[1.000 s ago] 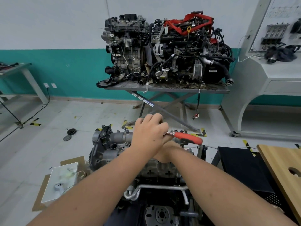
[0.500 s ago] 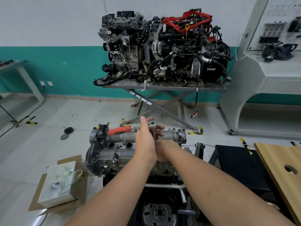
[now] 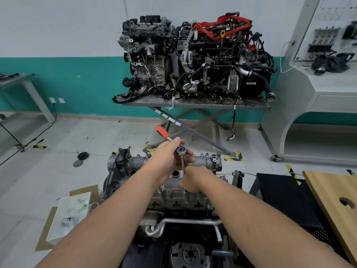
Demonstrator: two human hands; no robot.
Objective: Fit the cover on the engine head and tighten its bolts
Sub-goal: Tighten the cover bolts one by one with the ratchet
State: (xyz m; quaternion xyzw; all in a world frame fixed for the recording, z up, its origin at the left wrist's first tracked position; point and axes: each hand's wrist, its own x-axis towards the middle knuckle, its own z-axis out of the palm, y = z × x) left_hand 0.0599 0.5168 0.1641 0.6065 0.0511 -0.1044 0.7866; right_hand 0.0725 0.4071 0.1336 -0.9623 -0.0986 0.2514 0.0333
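Observation:
A grey metal cover [image 3: 202, 161] lies on top of the engine head [image 3: 173, 200] in front of me. A ratchet wrench [image 3: 180, 149] with a red handle stands over it on a thin extension bar. My left hand [image 3: 170, 157] grips the ratchet at its head, and the red handle points up and away to the left. My right hand [image 3: 193, 180] is curled round the lower end of the extension bar, just above the cover. The bolt under the bar is hidden by my right hand.
Two large engines [image 3: 193, 60] sit on a metal lift table [image 3: 193, 104] against the far wall. A cardboard sheet with a white box [image 3: 71, 215] lies on the floor at left. A black stand [image 3: 286, 198] and a wooden board [image 3: 338, 202] are at right.
The ratchet handle has swung from pointing right, through pointing left, to pointing up and away. My left hand moved with it; my right hand stayed low on the extension bar.

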